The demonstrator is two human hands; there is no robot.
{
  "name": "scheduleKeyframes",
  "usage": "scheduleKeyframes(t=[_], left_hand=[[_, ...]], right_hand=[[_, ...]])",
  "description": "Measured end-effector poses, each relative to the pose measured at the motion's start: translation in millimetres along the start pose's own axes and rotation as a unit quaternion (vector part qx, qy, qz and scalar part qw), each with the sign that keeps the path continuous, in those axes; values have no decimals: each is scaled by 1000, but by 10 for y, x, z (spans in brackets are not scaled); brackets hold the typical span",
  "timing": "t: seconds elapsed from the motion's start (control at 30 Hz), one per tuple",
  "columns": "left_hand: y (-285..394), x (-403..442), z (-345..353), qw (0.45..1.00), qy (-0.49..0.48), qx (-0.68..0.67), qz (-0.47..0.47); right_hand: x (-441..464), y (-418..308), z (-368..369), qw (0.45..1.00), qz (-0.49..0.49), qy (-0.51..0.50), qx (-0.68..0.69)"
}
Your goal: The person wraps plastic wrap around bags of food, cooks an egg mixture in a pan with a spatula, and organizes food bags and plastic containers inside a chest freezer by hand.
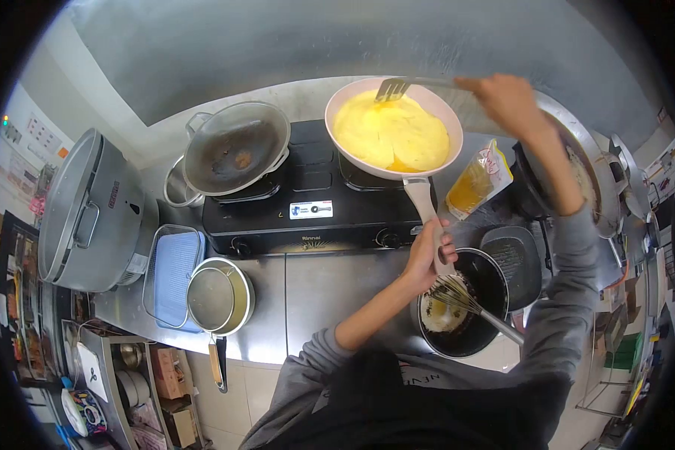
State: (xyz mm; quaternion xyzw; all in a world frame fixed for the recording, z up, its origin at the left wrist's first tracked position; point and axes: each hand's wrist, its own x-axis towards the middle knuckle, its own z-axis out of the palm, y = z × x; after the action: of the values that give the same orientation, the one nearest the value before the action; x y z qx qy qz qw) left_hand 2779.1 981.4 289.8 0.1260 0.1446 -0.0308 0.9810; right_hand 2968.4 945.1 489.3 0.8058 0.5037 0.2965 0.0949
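The left hand point(430, 251) was wrapped around the pale handle of a pink-lined frying pan point(456, 135), fingers together, just above the front edge of the stove. The right hand point(504, 97), raised beyond the stove's right edge, was clamped on the handle of a slotted spatula point(392, 90), whose head lay at the far side of the pan, touching a yellow egg sheet point(364, 131). The egg covered most of the pan's floor, with a narrow split across it and a darker, wet-looking patch near the handle side.

The pan sat over the right burner of a black two-burner Rinnai gas stove point(352, 217); a wide, dark-stained wok point(225, 165) sat over the left burner. Just beside the stove's right edge stood a clear-fronted pouch point(469, 187) of orange-yellow contents. Near the bench's front edge, below the left hand, a deep black pot point(496, 281) held pale liquid and a wire whisk point(457, 295), its handle leaning over the rim. A square ridged grill pan point(516, 262) lay beside that pot. Toward the bench's left front corner stood a sieve point(210, 298) set over a saucepan, beside a blue tray point(174, 277).
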Motion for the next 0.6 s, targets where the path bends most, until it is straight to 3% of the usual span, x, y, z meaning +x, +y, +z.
scheduleKeyframes(t=[0.1, 0.27, 0.33, 0.43, 0.6], left_hand=[[55, -28, -54, 999, 4, -30, -8], [243, -84, -130, 998, -10, -49, -27], [298, -123, -149, 999, -13, -40, -29], [333, -162, -125, 999, -3, -31, -26], [350, -167, -121, 1000, -2, -9, -27]], right_hand=[[-122, 247, -392, 999, -26, -19, 38], [-430, 243, -449, 987, -67, -88, 115], [-497, 89, -311, 949, -26, -199, 242], [-553, -191, -56, 914, 40, -192, 356], [-529, -482, 405, 930, 48, -105, 348]])
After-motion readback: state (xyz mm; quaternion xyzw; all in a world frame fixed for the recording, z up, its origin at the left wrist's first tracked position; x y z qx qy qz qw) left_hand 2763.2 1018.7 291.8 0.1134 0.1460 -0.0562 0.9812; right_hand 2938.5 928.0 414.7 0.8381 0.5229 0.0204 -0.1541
